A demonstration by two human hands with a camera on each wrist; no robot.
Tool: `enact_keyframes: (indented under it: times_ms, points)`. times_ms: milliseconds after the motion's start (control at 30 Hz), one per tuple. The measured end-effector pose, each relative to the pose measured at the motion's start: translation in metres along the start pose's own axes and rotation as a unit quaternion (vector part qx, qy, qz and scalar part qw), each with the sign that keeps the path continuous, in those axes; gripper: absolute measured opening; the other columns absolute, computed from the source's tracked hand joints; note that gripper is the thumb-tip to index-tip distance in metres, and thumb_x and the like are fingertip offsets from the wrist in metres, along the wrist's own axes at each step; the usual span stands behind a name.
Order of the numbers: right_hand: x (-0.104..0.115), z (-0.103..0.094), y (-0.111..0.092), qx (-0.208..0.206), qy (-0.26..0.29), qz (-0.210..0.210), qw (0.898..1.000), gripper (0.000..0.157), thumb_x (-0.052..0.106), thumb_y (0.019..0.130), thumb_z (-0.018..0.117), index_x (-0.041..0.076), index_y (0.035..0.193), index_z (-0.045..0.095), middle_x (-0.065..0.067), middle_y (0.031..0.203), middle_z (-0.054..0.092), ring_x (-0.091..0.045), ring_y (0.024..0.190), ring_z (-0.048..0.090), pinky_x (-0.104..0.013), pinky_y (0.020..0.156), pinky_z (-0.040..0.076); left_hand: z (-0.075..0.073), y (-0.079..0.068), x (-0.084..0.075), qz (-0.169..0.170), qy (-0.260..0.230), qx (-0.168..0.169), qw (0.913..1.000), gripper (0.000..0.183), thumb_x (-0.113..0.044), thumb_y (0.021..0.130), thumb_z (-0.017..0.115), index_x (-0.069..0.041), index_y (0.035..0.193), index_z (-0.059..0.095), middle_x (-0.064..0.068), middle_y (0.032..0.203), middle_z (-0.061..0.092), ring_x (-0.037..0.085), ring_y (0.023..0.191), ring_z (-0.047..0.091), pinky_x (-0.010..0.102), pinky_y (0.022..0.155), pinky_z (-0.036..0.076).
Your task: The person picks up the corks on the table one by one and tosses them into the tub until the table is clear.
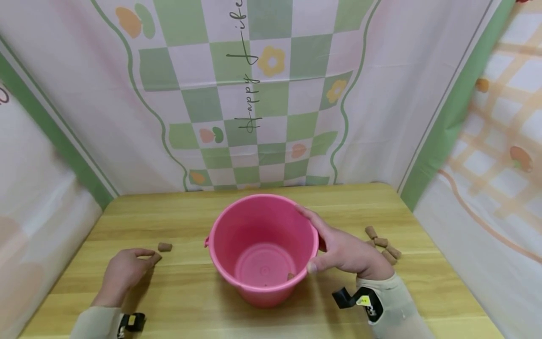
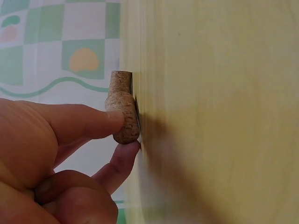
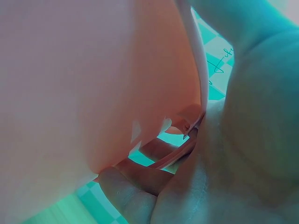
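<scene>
- Pinching a small cork (image 1: 155,259), the left hand (image 1: 124,270) has its fingers (image 2: 117,168) drawn narrow about it, low over the surface (image 1: 186,301); whether the cork touches down is hard to tell.
- Lying just beyond that cork is a second cork (image 1: 165,247), on its side, with nothing gripping it.
- Between the hands stands the pink bucket (image 1: 230,278), upright, mouth facing the head camera; one small cork piece (image 1: 290,276) shows inside, partly hidden by the near rim.
- The right hand (image 1: 351,252) grips the bucket's right side, thumb at the rim, other fingers reaching round the outside.
- Near the right forearm, several loose corks (image 1: 381,242) lie in a close cluster.
- Corks like these should be very light, firm with a slight give, dry rather than slippery, though crumbly at the edges; a light pinch across the round middle suits them, since pressing one end could make them roll.
- The bucket looks like thin plastic, light and somewhat flexible; the rim seems its stiffest place to hold.
</scene>
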State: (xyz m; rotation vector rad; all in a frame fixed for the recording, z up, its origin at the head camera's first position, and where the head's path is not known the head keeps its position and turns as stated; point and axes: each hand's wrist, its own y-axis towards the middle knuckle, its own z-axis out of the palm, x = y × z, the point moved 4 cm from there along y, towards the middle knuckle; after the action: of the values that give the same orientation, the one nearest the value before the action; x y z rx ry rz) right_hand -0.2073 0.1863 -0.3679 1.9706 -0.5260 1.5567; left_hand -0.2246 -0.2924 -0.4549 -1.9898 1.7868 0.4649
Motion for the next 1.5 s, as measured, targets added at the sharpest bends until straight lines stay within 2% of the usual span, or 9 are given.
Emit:
enact_keyframes:
  times_ms: [367,600,867,1167,1367,1433,1467,1500]
  points:
    - [0.000,0.001,0.000,-0.003,0.012,0.000,1.000,0.113,0.012,0.082,0.084,0.021,0.161,0.004,-0.019,0.160,0.021,-0.046,0.139,0.031,-0.062,0.105,0.033,0.002,0.003,0.007,-0.033,-0.064,0.050,0.9962,0.059,-0.055,0.091,0.066,-0.005,0.122,0.072,0.028,0.137,0.052,0.054,0.126,0.043,0.063,0.100,0.037]
    - [0.000,0.001,-0.001,-0.007,0.004,0.004,1.000,0.113,0.011,0.081,0.083,0.021,0.161,0.004,-0.018,0.160,0.021,-0.046,0.139,0.031,-0.061,0.105,0.035,0.000,0.001,0.004,-0.058,-0.107,0.064,0.9904,0.063,-0.053,0.090,0.068,-0.003,0.129,0.067,0.030,0.146,0.041,0.055,0.132,0.033,0.066,0.104,0.030]
    - [-0.001,0.001,-0.001,-0.009,-0.005,0.007,1.000,0.114,0.011,0.081,0.084,0.021,0.162,0.004,-0.017,0.160,0.021,-0.045,0.139,0.031,-0.060,0.106,0.035,0.001,0.001,0.004,-0.077,-0.138,0.069,0.9851,0.067,-0.057,0.088,0.069,-0.006,0.132,0.066,0.026,0.147,0.043,0.046,0.129,0.041,0.060,0.100,0.036]
    - [-0.002,0.000,-0.001,-0.008,-0.002,0.008,1.000,0.115,0.010,0.081,0.084,0.022,0.162,0.003,-0.017,0.160,0.021,-0.045,0.139,0.031,-0.060,0.106,0.034,-0.002,-0.001,-0.004,-0.047,-0.138,0.054,0.9878,0.053,-0.042,0.095,0.066,-0.004,0.131,0.065,0.028,0.144,0.046,0.051,0.132,0.036,0.062,0.103,0.031]
    - [-0.002,0.000,0.000,0.000,0.004,0.001,1.000,0.116,0.011,0.081,0.084,0.021,0.161,0.002,-0.020,0.159,0.021,-0.047,0.139,0.031,-0.062,0.106,0.032,-0.001,-0.001,-0.007,-0.064,-0.164,0.075,0.9816,0.065,-0.057,0.090,0.066,-0.010,0.135,0.064,0.025,0.150,0.040,0.049,0.136,0.032,0.062,0.106,0.028]
    - [-0.003,-0.001,-0.001,0.000,0.003,0.002,1.000,0.117,0.012,0.080,0.084,0.021,0.161,0.001,-0.021,0.159,0.022,-0.047,0.138,0.032,-0.062,0.106,0.032,-0.001,-0.001,-0.008,-0.061,-0.170,0.075,0.9807,0.062,-0.052,0.092,0.066,-0.009,0.136,0.063,0.026,0.149,0.041,0.050,0.134,0.034,0.062,0.103,0.031]
    - [-0.003,-0.001,-0.001,-0.002,0.001,0.003,1.000,0.117,0.012,0.080,0.084,0.021,0.161,0.001,-0.021,0.159,0.022,-0.047,0.138,0.032,-0.061,0.106,0.032,-0.001,-0.001,-0.009,-0.065,-0.180,0.075,0.9786,0.060,-0.050,0.092,0.067,-0.008,0.136,0.062,0.026,0.144,0.047,0.046,0.125,0.046,0.058,0.098,0.039]
    - [-0.003,-0.001,-0.001,-0.003,0.001,0.006,1.000,0.117,0.012,0.080,0.084,0.022,0.161,0.001,-0.020,0.159,0.022,-0.047,0.138,0.032,-0.061,0.106,0.032,-0.001,0.000,-0.009,-0.072,-0.199,0.076,0.9744,0.058,-0.046,0.093,0.068,-0.008,0.137,0.062,0.024,0.130,0.058,0.040,0.110,0.057,0.052,0.090,0.047]
